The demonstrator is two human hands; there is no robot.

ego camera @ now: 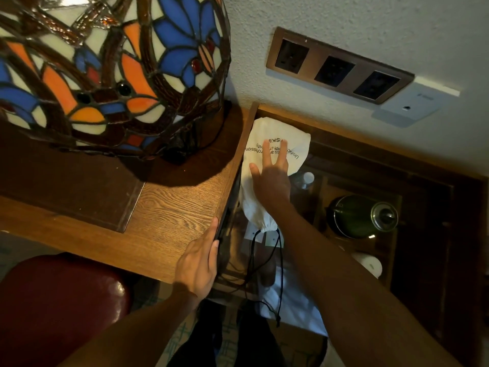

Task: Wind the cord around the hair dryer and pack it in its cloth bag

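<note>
A white cloth bag [275, 136] with black printed lettering lies on a glass-topped lower surface beside the wooden desk, bulging and cinched at its near end. Its black drawstring [280, 263] hangs down from the closed neck. The hair dryer and its cord are hidden, presumably inside the bag. My right hand [270, 176] rests flat on top of the bag with fingers spread. Flat against the desk's right side edge lies my left hand [199, 260], fingers together, holding nothing.
A stained-glass lamp [105, 70] fills the wooden desk [172, 207] at left. A triple wall socket [338, 64] sits above the bag. Under the glass lie a dark green bottle [362, 215] and a small plastic bottle [307, 181]. A red chair [53, 300] stands at lower left.
</note>
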